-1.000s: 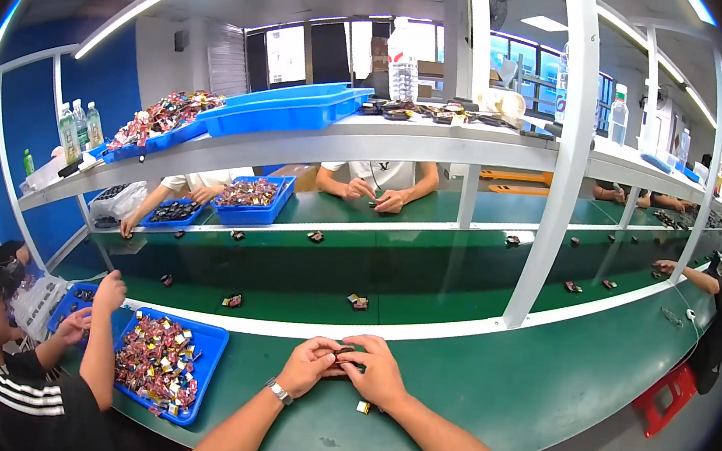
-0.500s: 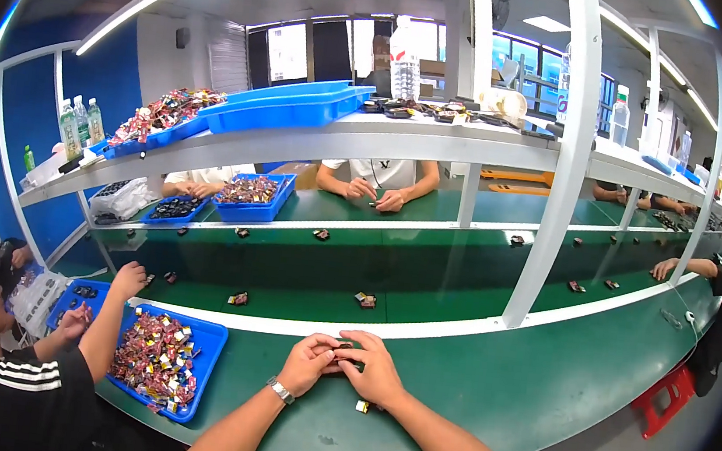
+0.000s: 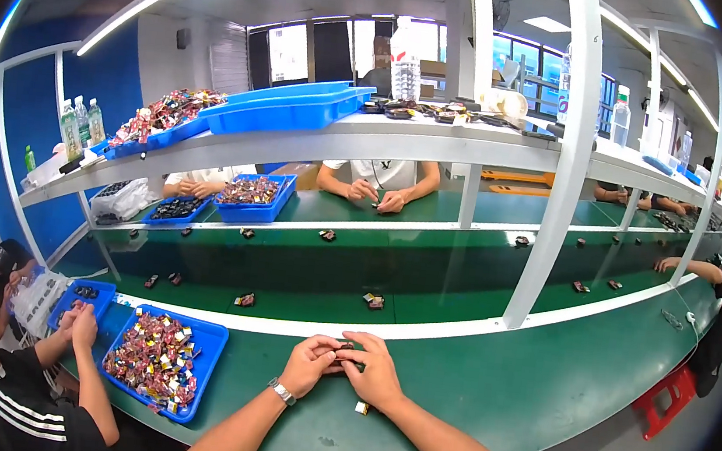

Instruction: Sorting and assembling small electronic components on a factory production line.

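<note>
Over the near edge of the green bench my left hand (image 3: 309, 370) and my right hand (image 3: 373, 375) meet, fingertips bent together. Both are closed around a small dark piece (image 3: 345, 348) with a reddish tint; my fingers cover most of it, so its kind is unclear. Under my right wrist a small white-and-yellow part (image 3: 361, 408) lies on the bench top. To the left of my hands stands a blue tray (image 3: 217, 338) heaped with small reddish, white and yellow parts (image 3: 152, 358).
Beyond a white rail (image 3: 315, 327), a green conveyor belt (image 3: 311, 286) carries scattered small pieces (image 3: 373, 301). A white post (image 3: 550, 184) rises at right, supporting a loaded shelf (image 3: 424, 131). At left a co-worker (image 3: 36, 385) sits beside a smaller blue tray (image 3: 107, 294). Other people work across the belt.
Pieces on the belt have shifted slightly right. The co-worker at left has drawn an arm back from the belt, bringing both hands together; another dark piece lies there. My hands have hardly moved.
</note>
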The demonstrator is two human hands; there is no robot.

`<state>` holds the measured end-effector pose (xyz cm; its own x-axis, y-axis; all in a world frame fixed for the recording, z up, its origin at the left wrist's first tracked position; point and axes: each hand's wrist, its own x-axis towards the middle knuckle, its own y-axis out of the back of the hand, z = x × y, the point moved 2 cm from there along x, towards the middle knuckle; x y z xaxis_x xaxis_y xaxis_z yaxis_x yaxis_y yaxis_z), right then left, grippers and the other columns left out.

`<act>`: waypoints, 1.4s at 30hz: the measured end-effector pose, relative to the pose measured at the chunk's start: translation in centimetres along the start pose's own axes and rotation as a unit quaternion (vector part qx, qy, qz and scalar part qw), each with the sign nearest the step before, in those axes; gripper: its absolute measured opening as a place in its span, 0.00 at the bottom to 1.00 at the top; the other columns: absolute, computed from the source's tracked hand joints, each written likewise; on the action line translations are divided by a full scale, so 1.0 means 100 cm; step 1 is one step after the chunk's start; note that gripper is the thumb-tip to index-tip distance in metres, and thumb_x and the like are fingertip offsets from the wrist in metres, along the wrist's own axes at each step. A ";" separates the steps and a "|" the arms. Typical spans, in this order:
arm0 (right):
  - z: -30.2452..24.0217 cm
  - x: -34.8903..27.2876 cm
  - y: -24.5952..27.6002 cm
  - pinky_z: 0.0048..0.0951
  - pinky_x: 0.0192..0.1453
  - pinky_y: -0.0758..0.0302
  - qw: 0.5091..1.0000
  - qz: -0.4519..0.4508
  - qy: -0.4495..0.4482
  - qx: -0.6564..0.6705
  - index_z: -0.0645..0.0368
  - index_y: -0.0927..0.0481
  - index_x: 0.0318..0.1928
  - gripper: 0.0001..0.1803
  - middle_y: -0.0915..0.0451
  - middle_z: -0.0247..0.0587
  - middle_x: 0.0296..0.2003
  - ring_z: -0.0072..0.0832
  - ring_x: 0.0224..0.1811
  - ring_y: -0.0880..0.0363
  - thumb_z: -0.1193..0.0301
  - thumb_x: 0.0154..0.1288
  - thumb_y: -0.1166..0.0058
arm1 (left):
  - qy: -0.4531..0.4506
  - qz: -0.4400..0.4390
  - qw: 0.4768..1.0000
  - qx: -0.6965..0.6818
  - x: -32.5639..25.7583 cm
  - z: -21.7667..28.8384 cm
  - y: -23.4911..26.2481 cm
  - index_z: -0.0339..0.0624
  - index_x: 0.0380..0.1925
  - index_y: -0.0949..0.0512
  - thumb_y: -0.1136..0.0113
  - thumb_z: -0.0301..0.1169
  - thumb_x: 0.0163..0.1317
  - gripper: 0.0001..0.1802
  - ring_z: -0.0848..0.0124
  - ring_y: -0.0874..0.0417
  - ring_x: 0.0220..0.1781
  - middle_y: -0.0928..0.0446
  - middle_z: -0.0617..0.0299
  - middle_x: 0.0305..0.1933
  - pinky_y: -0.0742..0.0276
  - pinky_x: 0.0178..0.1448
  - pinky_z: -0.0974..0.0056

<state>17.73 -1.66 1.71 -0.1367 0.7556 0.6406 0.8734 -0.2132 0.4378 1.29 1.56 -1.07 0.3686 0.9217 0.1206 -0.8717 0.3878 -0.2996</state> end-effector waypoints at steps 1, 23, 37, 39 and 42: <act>-0.002 0.001 -0.001 0.38 0.64 0.30 1.000 0.004 0.004 0.004 0.55 0.14 0.39 0.10 0.21 0.37 0.54 0.41 0.61 0.29 0.76 0.55 0.39 | -0.007 0.006 1.000 0.011 0.000 0.000 0.000 0.37 0.48 0.29 0.49 0.21 0.68 0.10 0.64 0.18 0.53 0.21 0.54 0.50 0.17 0.56 0.58; -0.003 0.003 0.005 0.38 0.62 0.29 1.000 -0.018 0.006 0.017 0.57 0.16 0.39 0.09 0.22 0.41 0.52 0.41 0.59 0.29 0.77 0.56 0.41 | -0.004 0.002 0.999 -0.045 0.001 -0.004 -0.001 0.37 0.50 0.31 0.49 0.22 0.69 0.11 0.62 0.18 0.53 0.22 0.52 0.50 0.18 0.57 0.55; -0.008 0.011 0.005 0.33 0.43 0.23 0.991 0.020 0.100 -0.082 0.59 0.18 0.35 0.08 0.22 0.37 0.37 0.35 0.40 0.23 0.77 0.52 0.37 | 0.041 0.014 0.999 -0.032 0.000 -0.002 -0.002 0.37 0.52 0.32 0.53 0.22 0.70 0.12 0.65 0.18 0.52 0.22 0.53 0.49 0.18 0.57 0.58; -0.008 0.010 0.006 0.33 0.43 0.22 0.990 0.013 0.103 -0.093 0.59 0.18 0.35 0.08 0.22 0.37 0.36 0.35 0.39 0.23 0.77 0.52 0.36 | 0.042 0.013 0.999 -0.029 0.001 -0.001 -0.004 0.36 0.52 0.32 0.53 0.22 0.70 0.12 0.65 0.18 0.52 0.22 0.53 0.49 0.18 0.57 0.58; -0.005 0.010 0.005 0.33 0.42 0.22 0.988 0.025 0.112 -0.103 0.58 0.17 0.34 0.07 0.22 0.36 0.36 0.35 0.38 0.23 0.76 0.53 0.36 | 0.044 0.009 0.999 -0.031 0.001 -0.001 -0.006 0.36 0.52 0.32 0.53 0.22 0.70 0.12 0.65 0.18 0.52 0.22 0.53 0.49 0.18 0.57 0.58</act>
<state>17.78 -1.31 2.88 -0.2158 0.5903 0.7778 0.7708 -0.3860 0.5068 1.86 1.43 -0.96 0.3822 0.9235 0.0317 -0.8581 0.3675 -0.3586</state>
